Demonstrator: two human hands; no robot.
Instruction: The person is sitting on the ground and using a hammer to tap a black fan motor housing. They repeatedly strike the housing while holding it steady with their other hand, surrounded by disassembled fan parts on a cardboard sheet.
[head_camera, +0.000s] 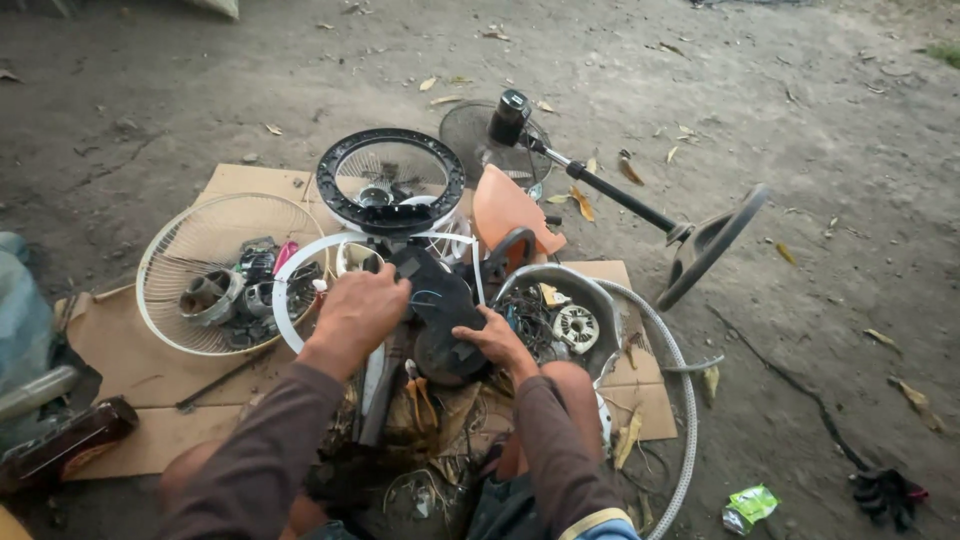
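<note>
i have my left hand (358, 308) and right hand (490, 338) both clasped on the black plastic fan motor housing (440, 310) at the middle of the flattened brown cardboard sheet (140, 365). the white wire fan guard (195, 245) at its left edge already holds stripped metal motor parts (245, 290), so i judge dismantling well underway, this housing unopened.

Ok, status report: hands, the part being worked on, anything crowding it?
Left hand and right hand both grip the dark fan housing. White wire guard and orange fan blade crowd it on the cardboard.
</note>
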